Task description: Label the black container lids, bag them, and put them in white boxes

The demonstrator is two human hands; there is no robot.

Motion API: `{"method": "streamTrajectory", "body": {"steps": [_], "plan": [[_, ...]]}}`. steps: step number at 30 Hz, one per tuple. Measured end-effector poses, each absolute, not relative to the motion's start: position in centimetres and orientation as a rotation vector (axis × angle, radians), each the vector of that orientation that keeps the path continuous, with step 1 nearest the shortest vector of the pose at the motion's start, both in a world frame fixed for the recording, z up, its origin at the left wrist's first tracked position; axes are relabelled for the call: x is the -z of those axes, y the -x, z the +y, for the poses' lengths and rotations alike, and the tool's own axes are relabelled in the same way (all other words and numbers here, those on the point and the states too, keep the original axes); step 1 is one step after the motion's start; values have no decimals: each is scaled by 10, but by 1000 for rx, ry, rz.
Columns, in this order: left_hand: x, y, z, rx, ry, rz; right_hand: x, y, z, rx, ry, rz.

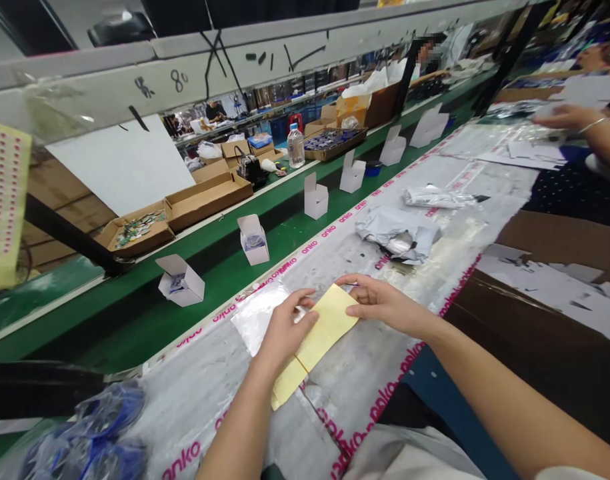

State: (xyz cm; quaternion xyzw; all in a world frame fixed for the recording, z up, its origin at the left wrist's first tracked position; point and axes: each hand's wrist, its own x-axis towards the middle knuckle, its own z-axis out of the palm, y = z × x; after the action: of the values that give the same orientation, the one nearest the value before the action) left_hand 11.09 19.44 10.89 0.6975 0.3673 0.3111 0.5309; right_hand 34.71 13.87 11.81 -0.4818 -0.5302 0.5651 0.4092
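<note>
From where I stand, the right hand [377, 303] pinches the far end of the yellow paper [329, 327] over the film-covered desk [197, 390]; the left hand [286, 327] curls at its left edge, gripping or not, I can't tell. Uneven pulling could tear it.

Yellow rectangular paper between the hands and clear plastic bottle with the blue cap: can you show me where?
Yellow rectangular paper [329, 325]: head view, on its upper face.
Clear plastic bottle with the blue cap [295, 148]: head view, on its body.
</note>
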Motion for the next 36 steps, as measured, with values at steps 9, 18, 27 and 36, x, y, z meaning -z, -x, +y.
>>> {"method": "streamTrajectory", "body": {"steps": [9,18,27,36], "plan": [[-115,-111,197,-726,-1244,800,-120,-318,125,15,1390,-1811],[-117,-111,197,-770,-1295,695,-118,-305,128,-99,1445,-1959],[-118,-108,196,-720,-1344,668,-120,-305,128,-317,1437,-1910],[-118,-110,195,-716,-1370,718,-119,-301,124,-161,1424,-1983]]}}
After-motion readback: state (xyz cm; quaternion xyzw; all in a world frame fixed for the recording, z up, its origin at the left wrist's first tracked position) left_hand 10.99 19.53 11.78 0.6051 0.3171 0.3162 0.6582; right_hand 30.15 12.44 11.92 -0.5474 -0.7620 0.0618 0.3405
